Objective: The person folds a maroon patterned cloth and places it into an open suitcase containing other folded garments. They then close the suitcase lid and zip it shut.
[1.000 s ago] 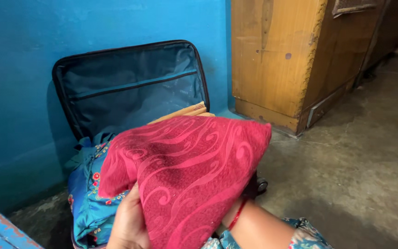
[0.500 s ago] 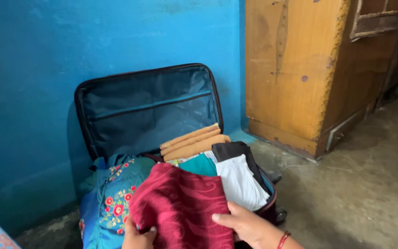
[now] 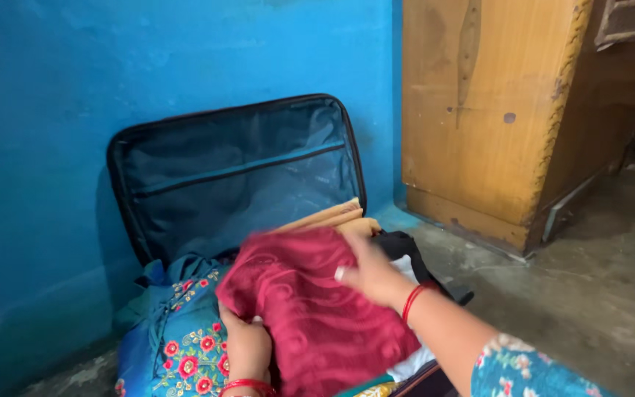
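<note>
A folded dark red patterned cloth (image 3: pixel 310 309) lies on top of the clothes in an open suitcase (image 3: pixel 237 169). My left hand (image 3: pixel 246 347) grips the cloth's near left edge from below. Pressing on the cloth's upper right part is my right hand (image 3: pixel 369 272), fingers spread over it, with a red thread on the wrist. Under the cloth show tan folded garments (image 3: pixel 328 217), a black piece (image 3: pixel 398 242) and a bit of white fabric (image 3: pixel 409 360). The hands are slightly blurred.
A blue garment with red flower embroidery (image 3: pixel 185 345) hangs over the suitcase's left side. The raised lid leans on a blue wall (image 3: pixel 53 147). A wooden cabinet (image 3: pixel 494 110) stands at the right on the concrete floor (image 3: pixel 589 294).
The red cloth came down from being held up before the camera onto the packed clothes. It has shifted farther in, and my right hand moved from its near edge onto its top.
</note>
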